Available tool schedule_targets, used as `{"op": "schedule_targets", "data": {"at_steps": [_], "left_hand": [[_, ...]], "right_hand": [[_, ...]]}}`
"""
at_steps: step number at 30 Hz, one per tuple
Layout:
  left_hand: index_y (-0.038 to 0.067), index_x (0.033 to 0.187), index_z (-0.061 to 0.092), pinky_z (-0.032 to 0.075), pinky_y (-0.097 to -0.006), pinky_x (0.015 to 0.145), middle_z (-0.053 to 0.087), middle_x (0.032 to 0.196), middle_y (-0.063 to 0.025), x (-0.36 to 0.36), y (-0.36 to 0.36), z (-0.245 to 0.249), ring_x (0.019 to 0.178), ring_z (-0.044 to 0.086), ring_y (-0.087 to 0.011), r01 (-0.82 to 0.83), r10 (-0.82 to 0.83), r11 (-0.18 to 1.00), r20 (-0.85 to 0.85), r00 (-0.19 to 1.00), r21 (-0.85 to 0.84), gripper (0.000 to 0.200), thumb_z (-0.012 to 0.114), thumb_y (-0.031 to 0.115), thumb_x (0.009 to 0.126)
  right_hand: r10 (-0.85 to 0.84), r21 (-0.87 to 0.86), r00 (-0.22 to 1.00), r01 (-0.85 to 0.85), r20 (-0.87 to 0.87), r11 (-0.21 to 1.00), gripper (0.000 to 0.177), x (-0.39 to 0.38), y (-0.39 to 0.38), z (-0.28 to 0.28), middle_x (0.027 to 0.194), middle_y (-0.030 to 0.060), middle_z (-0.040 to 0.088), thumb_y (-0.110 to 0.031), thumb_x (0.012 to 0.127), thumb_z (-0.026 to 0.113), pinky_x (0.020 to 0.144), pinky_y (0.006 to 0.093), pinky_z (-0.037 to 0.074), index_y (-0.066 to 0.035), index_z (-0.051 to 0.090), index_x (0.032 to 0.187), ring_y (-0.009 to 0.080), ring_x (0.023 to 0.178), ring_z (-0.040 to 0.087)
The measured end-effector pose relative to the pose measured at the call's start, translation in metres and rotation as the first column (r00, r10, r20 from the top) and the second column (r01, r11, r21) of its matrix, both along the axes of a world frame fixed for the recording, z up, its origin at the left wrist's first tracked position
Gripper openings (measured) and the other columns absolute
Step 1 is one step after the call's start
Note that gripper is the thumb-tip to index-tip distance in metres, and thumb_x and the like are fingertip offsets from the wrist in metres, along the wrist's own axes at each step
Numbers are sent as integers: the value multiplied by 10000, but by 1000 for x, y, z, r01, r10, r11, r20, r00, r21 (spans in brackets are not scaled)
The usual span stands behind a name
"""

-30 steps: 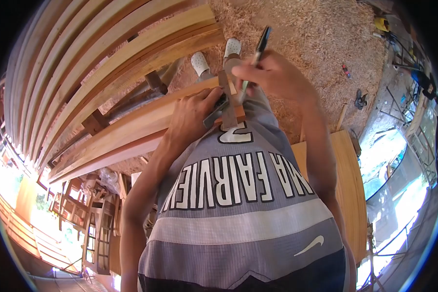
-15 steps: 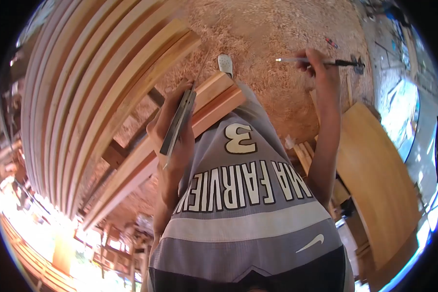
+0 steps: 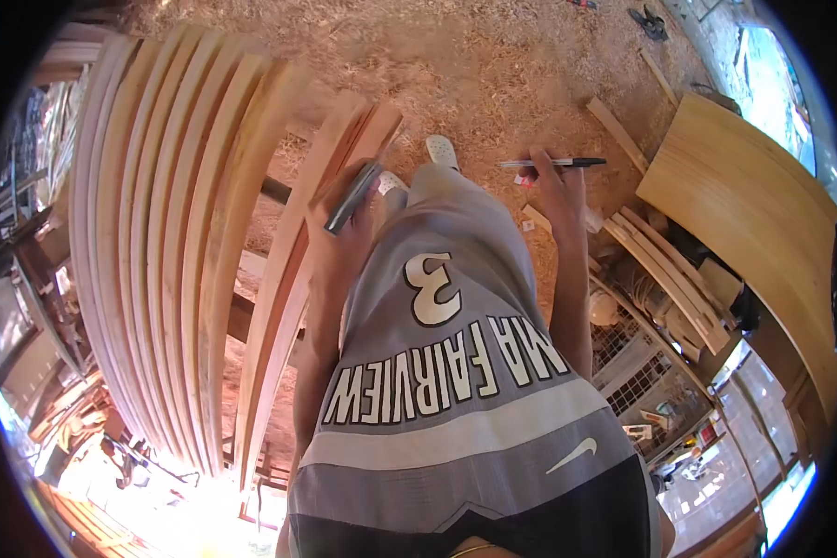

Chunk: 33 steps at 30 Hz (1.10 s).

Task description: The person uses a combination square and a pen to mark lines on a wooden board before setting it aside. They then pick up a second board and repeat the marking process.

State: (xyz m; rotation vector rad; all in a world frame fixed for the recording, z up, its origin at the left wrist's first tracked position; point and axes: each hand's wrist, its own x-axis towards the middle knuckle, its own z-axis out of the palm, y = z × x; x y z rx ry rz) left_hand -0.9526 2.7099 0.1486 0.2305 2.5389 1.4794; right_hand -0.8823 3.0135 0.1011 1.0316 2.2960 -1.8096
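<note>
My left hand [image 3: 339, 228] is closed around a dark, straight-edged hand tool [image 3: 352, 197] with a flat, bar-shaped handle. It is over a pair of long wooden beams [image 3: 288, 270], close to their far end. My right hand [image 3: 556, 191] pinches a pen [image 3: 567, 163] with a clear barrel and a black end, held out sideways to the right of my legs. Below the pen, a small red and white thing [image 3: 524, 180] shows by the fingers.
A row of long curved wooden pieces [image 3: 172, 242] fills the left side. Wood shavings [image 3: 493, 84] cover the floor. On the right are a wide wooden panel [image 3: 744, 177], a stack of strips [image 3: 670, 274] and a wire grid [image 3: 632, 358]. My shoe [image 3: 442, 149] shows ahead.
The view has turned, and the beams stand more upright in it. My right hand has come inward and lower with the pen. My left hand still grips the dark tool.
</note>
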Motion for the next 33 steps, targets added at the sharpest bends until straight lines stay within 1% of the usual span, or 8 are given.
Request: {"op": "schedule_targets", "data": {"at_steps": [1,3,6,10,17,22,24,33], "left_hand": [[-38,1154,724,573,-387,740,756,944,-175,-4,-1,-14,848,748,-294,3,-3,1000,-7,1000,-11,186,692,20,980],[-24,1107,725,554,-439,800,745,999,-177,-12,-11,-44,918,712,-356,30,-70,991,-314,947,-130,157,706,35,963],[-12,1069,721,518,-488,844,733,1055,-183,-16,-12,-52,968,668,-392,13,-52,987,-232,971,-163,145,727,65,947],[-4,1049,724,503,-498,842,723,1029,-182,-49,-35,-70,960,656,-390,7,-64,980,-282,957,-200,155,748,107,943],[29,1055,742,503,-504,862,677,1059,-171,-57,-54,-83,1024,626,-388,-39,-16,955,-182,983,-294,168,776,135,929],[27,1056,747,508,-495,868,670,1054,-170,-56,-60,-83,1027,627,-378,-40,-29,952,-220,975,-303,176,787,136,925],[-4,1066,739,518,-397,723,695,943,-136,-55,-60,-85,809,648,-257,-55,-69,944,-355,932,-326,228,793,189,958],[10,1046,752,534,-408,752,724,960,-137,-56,-65,-84,835,675,-269,-37,-76,938,-309,948,-345,254,796,245,959]], "right_hand": [[14,-15,1000,-14,-14,1000,341,-3,-2,-5,768,53,725,-263,1047,626,676,304,498,27,787,967,117,721,648],[33,-17,999,-33,20,999,345,-17,-14,-13,763,58,724,-279,1043,632,672,304,498,20,787,969,114,718,648],[76,-5,997,-76,23,997,342,-9,-14,-17,756,63,721,-296,1037,640,660,305,497,7,785,975,110,710,648],[163,33,986,-164,26,986,328,-14,-23,-34,757,66,725,-300,1034,635,646,324,501,-11,785,990,118,704,651],[112,-4,994,-111,21,994,332,3,-10,-61,748,98,723,-299,1030,634,652,344,506,1,762,973,150,706,668],[208,68,968,-219,144,973,339,-1,-2,-55,819,96,746,-240,1066,589,709,303,544,46,758,1000,139,770,703],[180,65,975,-190,134,980,355,-3,-6,-57,789,111,737,-285,1038,605,682,342,524,30,758,981,159,742,697],[203,72,972,-212,118,975,393,-16,-18,-48,747,137,723,-345,997,628,649,390,501,25,757,964,219,689,694]]}}
